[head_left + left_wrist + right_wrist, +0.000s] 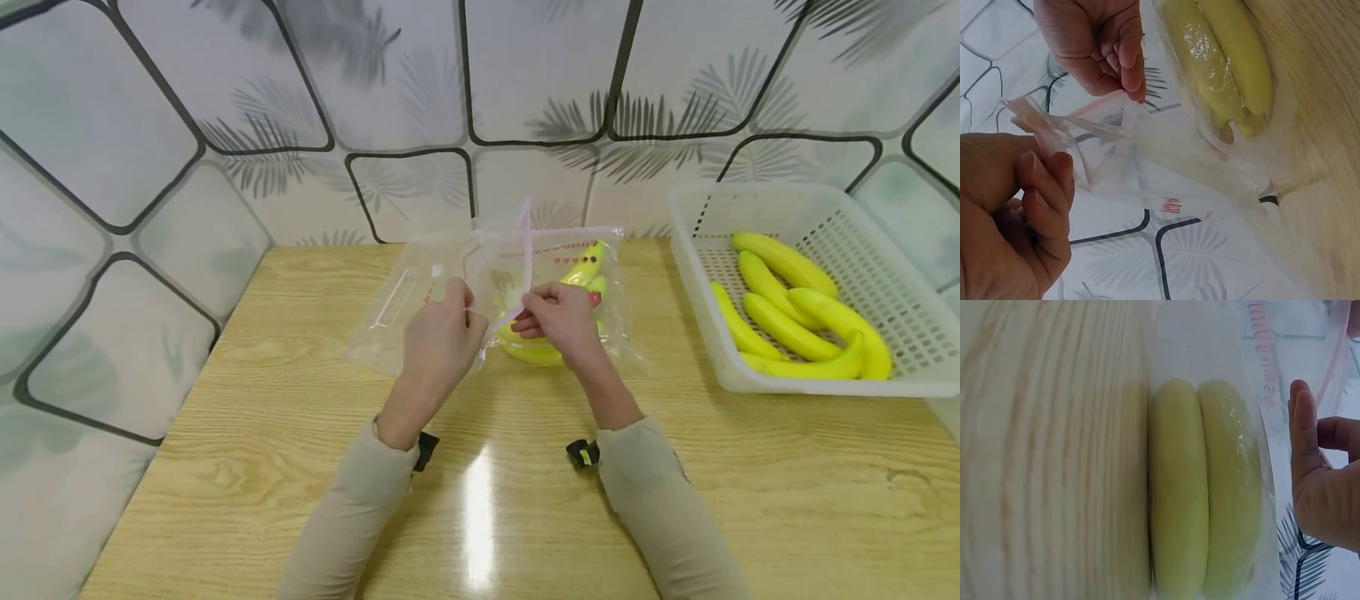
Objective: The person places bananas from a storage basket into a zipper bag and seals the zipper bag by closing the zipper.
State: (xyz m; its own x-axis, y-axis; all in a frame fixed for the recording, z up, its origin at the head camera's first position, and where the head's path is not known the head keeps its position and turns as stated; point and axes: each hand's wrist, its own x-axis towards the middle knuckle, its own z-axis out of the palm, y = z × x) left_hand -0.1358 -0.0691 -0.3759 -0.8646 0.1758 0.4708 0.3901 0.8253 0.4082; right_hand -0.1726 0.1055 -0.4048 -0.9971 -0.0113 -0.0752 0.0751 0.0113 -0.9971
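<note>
A clear plastic zip bag (551,242) with a pink closure strip and red print lies at the middle of the table, its mouth raised. Inside it are yellow bananas (534,353); two lie side by side in the right wrist view (1179,487). My left hand (442,340) pinches the bag's edge left of the bananas, thumb against curled fingers. Just above the bananas, my right hand (564,323) pinches the pink strip between thumb and index finger. The left wrist view shows the raised mouth (1110,125) stretched between both hands.
A white perforated basket (693,333) with several loose bananas (795,325) stands at the right of the wooden table (247,450). Another clear plastic bag (386,321) lies flat at the left. A patterned cloth wall (405,75) rises behind the table.
</note>
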